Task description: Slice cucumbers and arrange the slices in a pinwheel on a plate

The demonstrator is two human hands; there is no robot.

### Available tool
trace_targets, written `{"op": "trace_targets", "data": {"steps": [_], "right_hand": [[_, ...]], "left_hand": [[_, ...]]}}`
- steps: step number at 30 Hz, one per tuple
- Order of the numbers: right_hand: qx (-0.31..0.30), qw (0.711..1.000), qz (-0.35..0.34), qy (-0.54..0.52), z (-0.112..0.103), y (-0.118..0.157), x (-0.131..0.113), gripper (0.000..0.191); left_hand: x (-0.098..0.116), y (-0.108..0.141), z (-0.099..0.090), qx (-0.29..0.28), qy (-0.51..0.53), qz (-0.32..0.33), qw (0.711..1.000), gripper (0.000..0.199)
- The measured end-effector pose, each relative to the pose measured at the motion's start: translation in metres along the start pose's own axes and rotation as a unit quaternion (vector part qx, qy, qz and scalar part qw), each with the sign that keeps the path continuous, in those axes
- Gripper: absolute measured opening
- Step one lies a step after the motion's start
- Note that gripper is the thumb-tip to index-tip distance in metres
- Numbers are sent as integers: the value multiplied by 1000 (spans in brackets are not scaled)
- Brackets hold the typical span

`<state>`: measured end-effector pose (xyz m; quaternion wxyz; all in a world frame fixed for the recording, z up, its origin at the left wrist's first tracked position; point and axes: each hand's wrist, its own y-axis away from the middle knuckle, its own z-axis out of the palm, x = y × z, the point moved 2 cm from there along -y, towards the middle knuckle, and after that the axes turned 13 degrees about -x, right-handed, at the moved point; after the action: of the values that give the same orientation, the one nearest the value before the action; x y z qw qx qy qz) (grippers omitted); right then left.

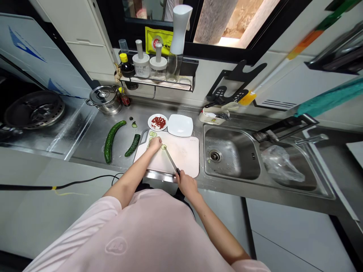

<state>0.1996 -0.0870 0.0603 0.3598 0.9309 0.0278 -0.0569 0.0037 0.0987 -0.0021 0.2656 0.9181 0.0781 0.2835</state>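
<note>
Cucumber (149, 143) lies under my left hand (155, 144) on the left part of the cutting board (184, 158). Thin round slices (153, 134) sit just beyond it, and one more slice (163, 147) lies beside the knife. My left fingers (157, 142) curl over the top of the cucumber, grasping it so it cannot roll under the blade. My right hand (186, 183) is clenched around the dark handle of the kitchen knife (171, 159), with the blade angled up across the cutting board toward the cucumber. The cutting board sits at the counter's front edge, right before me, which keeps both hands within easy reach. Left of the cutting board lie a long whole cucumber (111, 141) and a shorter dark green piece (132, 145), close enough to pick up but off the cutting surface. Just behind the cutting board are a small plate (149, 122) holding chopped red bits and a plain white plate (184, 130), both near my work but out of the knife's way. Right of the cutting board is the steel sink (227, 158), handy for rinsing.
</note>
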Motion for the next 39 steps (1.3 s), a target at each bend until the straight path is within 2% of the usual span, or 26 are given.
{"op": "trace_targets", "data": {"steps": [17, 39], "right_hand": [[-25, 1000, -12, -6, -19, -9, -2, 36], [-26, 1000, -11, -6, -28, -6, -9, 36]], "left_hand": [[1, -2, -1, -11, -24, 0, 1000, 17], [1, -2, -1, -15, -24, -1, 1000, 18]]}}
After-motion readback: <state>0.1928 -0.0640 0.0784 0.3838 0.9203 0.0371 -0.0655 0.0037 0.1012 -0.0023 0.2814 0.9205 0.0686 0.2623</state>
